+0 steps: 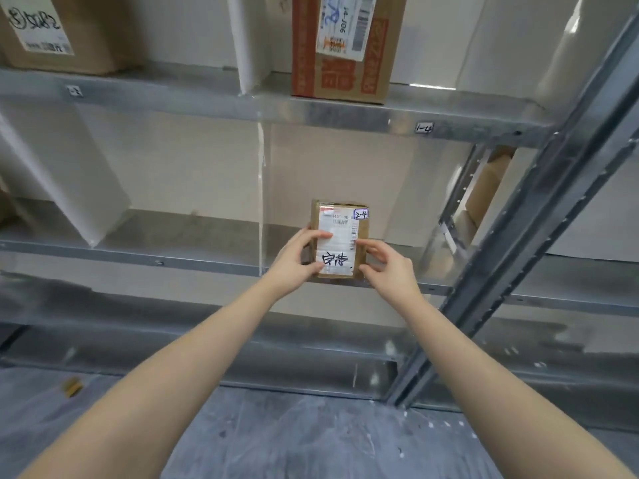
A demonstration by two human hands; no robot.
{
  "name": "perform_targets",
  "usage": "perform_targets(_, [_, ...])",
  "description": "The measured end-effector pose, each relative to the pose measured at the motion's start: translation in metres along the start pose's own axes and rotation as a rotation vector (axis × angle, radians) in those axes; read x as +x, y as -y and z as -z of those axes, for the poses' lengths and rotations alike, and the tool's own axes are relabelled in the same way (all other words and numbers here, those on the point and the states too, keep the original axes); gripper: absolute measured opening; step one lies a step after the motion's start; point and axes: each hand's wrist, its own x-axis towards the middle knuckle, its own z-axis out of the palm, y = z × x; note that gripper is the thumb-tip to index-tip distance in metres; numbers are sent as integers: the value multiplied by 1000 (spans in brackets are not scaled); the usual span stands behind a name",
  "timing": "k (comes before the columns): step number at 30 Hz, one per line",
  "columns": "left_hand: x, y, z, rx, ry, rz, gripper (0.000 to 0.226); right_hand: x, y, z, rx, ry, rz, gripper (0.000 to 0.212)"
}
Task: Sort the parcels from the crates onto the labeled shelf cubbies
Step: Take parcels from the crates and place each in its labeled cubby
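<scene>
A small brown cardboard parcel with a white shipping label and a sticker reading 2-4 stands upright at the front of the middle shelf, in the cubby right of a clear divider. My left hand grips its left edge, thumb at the bottom of the label and fingers on the label's upper left. My right hand pinches its right edge, thumb low and fingers higher up. The cubby behind the parcel holds nothing else.
The shelf above carries a tag 1-4, a tall brown box with red print and another box at far left. A grey steel upright slants past on the right. White dividers split the cubbies. Grey floor lies below.
</scene>
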Motion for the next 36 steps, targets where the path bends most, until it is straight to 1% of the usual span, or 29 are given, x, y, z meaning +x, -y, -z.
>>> perform_targets(3, [24,29,-6,50,-39,0,59,25,-27,-26,80,-34,-15,37])
perform_targets(5, [40,50,-10,113,-54,-1,60,39,-44,-44,117,-49,-18,33])
perform_targets(9, [59,93,-19,258,-119,-97,54,55,-85,-79,169,-12,13,41])
perform_targets(11, [63,111,-23,273,-157,-138,54,64,-101,-92,145,-29,56,46])
perform_targets(15, [65,136,-24,237,-219,-144,60,82,-113,-110,20,-46,145,53])
perform_targets(19, [56,141,-21,197,-214,-70,68,81,-118,-124,0,-15,146,57])
perform_targets(22, [55,138,-14,225,-247,25,75,84,-112,-120,-53,-41,116,50])
perform_targets(24, [55,133,-8,262,-254,84,75,87,-107,-115,-130,-27,91,46])
perform_targets(28, [48,118,-2,333,-188,141,65,88,-92,-102,-326,57,35,47])
perform_targets(31, [44,106,3,376,-120,206,61,89,-79,-93,-411,117,5,48])
perform_targets(34, [36,92,9,427,-26,262,61,85,-68,-83,-476,182,-32,50])
perform_targets(36, [24,82,11,440,74,316,60,78,-61,-73,-557,246,-67,52])
